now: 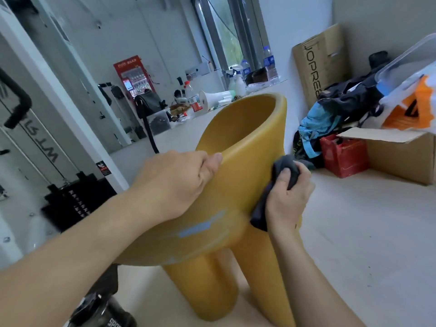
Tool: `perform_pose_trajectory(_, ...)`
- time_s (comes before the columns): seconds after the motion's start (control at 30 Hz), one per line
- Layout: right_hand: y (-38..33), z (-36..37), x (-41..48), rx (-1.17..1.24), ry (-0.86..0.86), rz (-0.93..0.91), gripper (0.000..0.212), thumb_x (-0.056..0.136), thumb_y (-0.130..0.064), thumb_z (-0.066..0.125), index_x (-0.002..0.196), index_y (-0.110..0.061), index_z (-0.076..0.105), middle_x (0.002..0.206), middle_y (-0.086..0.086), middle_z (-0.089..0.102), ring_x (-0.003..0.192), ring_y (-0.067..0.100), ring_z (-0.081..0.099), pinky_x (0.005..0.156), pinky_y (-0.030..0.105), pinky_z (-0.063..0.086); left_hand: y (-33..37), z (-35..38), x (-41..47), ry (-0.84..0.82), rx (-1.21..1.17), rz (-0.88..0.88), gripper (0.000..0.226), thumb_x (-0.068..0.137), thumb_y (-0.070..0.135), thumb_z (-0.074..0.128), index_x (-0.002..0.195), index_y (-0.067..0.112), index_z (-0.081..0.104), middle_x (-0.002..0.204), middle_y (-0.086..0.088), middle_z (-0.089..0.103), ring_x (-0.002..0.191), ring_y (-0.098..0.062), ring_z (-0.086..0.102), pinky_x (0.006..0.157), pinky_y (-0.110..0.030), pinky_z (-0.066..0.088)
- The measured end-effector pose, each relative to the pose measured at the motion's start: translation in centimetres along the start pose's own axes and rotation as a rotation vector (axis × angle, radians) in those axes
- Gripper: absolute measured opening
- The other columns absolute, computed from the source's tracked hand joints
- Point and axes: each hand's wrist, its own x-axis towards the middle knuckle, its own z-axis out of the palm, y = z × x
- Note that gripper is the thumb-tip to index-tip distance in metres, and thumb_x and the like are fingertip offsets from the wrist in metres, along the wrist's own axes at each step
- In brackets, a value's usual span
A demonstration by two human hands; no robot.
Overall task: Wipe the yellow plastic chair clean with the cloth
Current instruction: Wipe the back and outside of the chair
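- The chair (238, 147) stands on the floor (354, 220), stiff, probably light and slick.
- Left hand (174, 182) grips its backrest rim, the best hold.
- Right hand (289, 199) clutches the soft dark cloth (283, 168) against the backrest's outer side.

Bright, even daylight from the tall window (226, 31); soft shadows; wide-angle edges bend, and the whole frame is slightly blurred.
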Motion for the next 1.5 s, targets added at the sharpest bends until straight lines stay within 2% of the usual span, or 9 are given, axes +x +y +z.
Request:
perform_pose_trajectory(0.07,-1.2,0.2,-0.3,0.038,-0.04,0.077,0.023,0.097,-0.025,0.048,0.12,-0.029,0.053,0.121,0.002,0.042,0.096,-0.001,0.043,0.088,0.014,0.036,1.2,-0.1,0.3,0.015,0.018,-0.001,0.054,0.094,0.056,0.014,0.066,0.019,0.042,0.055,0.001,0.046,0.056,-0.018,0.048,0.056,-0.035,0.04)
perform_pose_trajectory(0.27,-5.1,1.6,-4.2,0.209,-0.053,-0.574,0.028,0.092,-0.019,0.051,0.118,-0.01,0.056,0.106,0.019,0.048,0.101,0.005,0.047,0.092,0.018,0.036,0.9,-0.2,3.4,-0.091,-0.104,0.071,0.039,0.097,0.04,0.028,0.077,0.015,0.051,0.073,-0.002,0.059,0.075,-0.024,0.056,0.072,-0.04,0.047)
perform_pose_trajectory(0.4,0.6,1.4,-2.6,0.103,0.048,-0.153,0.032,0.094,-0.022,0.048,0.122,-0.008,0.055,0.111,0.019,0.049,0.097,-0.003,0.042,0.088,0.013,0.036,1.1,-0.1,3.2,-0.11,-0.203,0.098,0.041,0.099,0.041,0.031,0.069,0.016,0.041,0.06,0.004,0.043,0.055,-0.01,0.038,0.058,-0.035,0.034)
perform_pose_trajectory(0.5,0.4,1.4,-4.0,0.063,0.035,0.047,0.033,0.09,-0.035,0.046,0.122,-0.028,0.051,0.118,0.005,0.042,0.107,0.015,0.047,0.085,0.018,0.032,1.0,-0.5,3.4,-0.189,-0.371,0.063,0.026,0.097,0.039,0.041,0.12,0.038,0.055,0.1,0.016,0.059,0.078,0.001,0.055,0.071,-0.011,0.045)
perform_pose_trajectory(0.73,-0.6,1.5,-6.1,0.145,0.018,-0.498,0.03,0.089,-0.021,0.051,0.118,-0.015,0.05,0.11,0.017,0.045,0.109,-0.001,0.044,0.095,0.02,0.036,-1.7,-1.6,2.2,-0.355,-0.611,0.069,0.055,0.089,0.028,0.061,0.133,0.056,0.042,0.106,0.028,0.062,0.102,0.005,0.06,0.072,-0.012,0.052)
perform_pose_trajectory(0.93,0.7,1.8,-7.3,0.125,0.082,-0.002,0.034,0.087,-0.034,0.048,0.121,-0.03,0.049,0.116,0.004,0.04,0.107,0.019,0.047,0.094,0.022,0.037,-1.9,-1.1,0.9,-0.146,-0.427,0.178,0.05,0.086,0.034,0.066,0.131,0.049,0.049,0.115,0.034,0.056,0.1,0.016,0.054,0.076,0.0,0.041)
perform_pose_trajectory(1.13,-1.8,1.8,-7.5,0.188,0.014,-0.567,0.03,0.09,-0.015,0.054,0.12,-0.015,0.054,0.115,0.019,0.045,0.112,0.006,0.046,0.099,0.024,0.037,-1.6,-0.8,1.2,-0.047,-0.409,0.267,0.043,0.083,0.026,0.062,0.125,0.029,0.061,0.118,0.017,0.065,0.108,0.01,0.058,0.096,-0.019,0.046)
perform_pose_trajectory(1.37,1.7,1.5,-9.9,0.082,0.036,0.013,0.033,0.089,-0.031,0.046,0.122,-0.037,0.046,0.124,0.0,0.036,0.114,0.025,0.047,0.103,0.039,0.04,-4.6,-0.7,-2.9,-0.007,-0.315,0.125,0.042,0.084,0.065,0.05,0.126,0.059,0.046,0.101,0.033,0.063,0.092,0.013,0.058,0.075,-0.004,0.045)
perform_pose_trajectory(1.5,-4.8,2.3,-11.2,0.181,-0.108,-0.549,0.028,0.093,-0.022,0.054,0.12,-0.026,0.055,0.12,0.01,0.042,0.108,0.028,0.051,0.098,0.039,0.041,-6.4,-0.6,-5.3,0.047,-0.28,0.054,0.042,0.083,0.066,0.046,0.119,0.048,0.058,0.081,0.026,0.067,0.072,0.004,0.062,0.06,-0.006,0.043)
